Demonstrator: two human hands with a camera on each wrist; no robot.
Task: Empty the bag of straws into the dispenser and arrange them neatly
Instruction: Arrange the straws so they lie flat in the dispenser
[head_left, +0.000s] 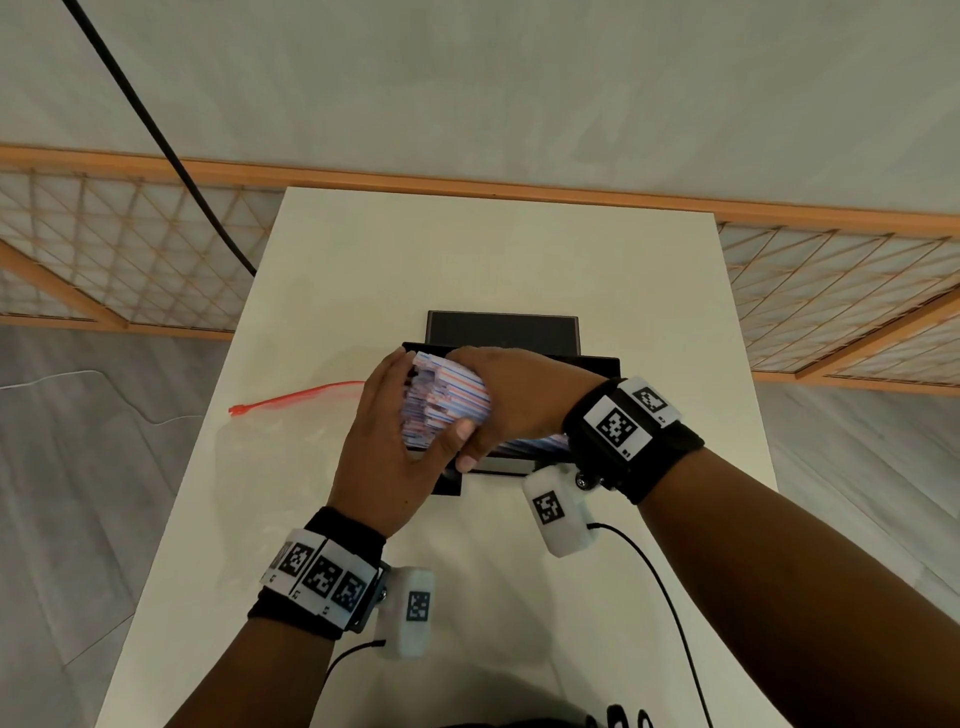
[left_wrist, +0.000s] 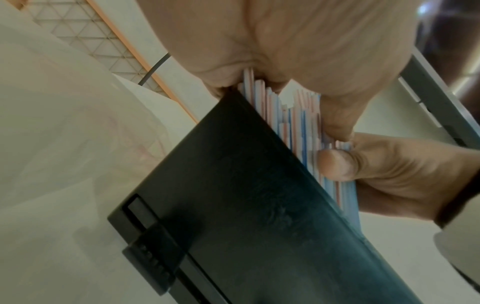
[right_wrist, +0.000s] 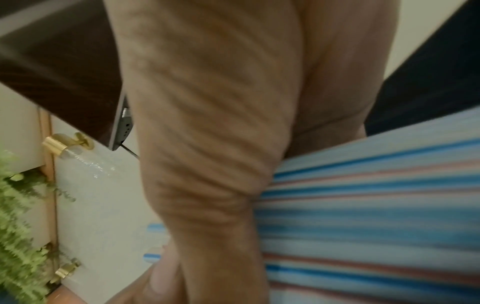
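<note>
A bundle of red-, blue- and white-striped straws (head_left: 452, 397) (left_wrist: 298, 131) (right_wrist: 376, 205) is held over the open black dispenser (head_left: 602, 366) (left_wrist: 246, 205) in the middle of the white table (head_left: 519, 249). My right hand (head_left: 519, 395) grips the bundle from above, fingers curled over it and thumb (left_wrist: 337, 164) underneath. My left hand (head_left: 384, 415) lies flat against the straws' left ends, fingers straight. The dispenser's lid (head_left: 501, 332) stands raised behind. The clear bag (head_left: 270, 447) (left_wrist: 64, 123) with a red zip (head_left: 296, 397) lies flat to the left.
A black cable (head_left: 156, 130) hangs down across the far left of the table. A wooden lattice screen (head_left: 130, 249) stands behind the table. Thin cables (head_left: 660, 587) run from the wrist cameras over the near table. The table's left edge is close to the bag.
</note>
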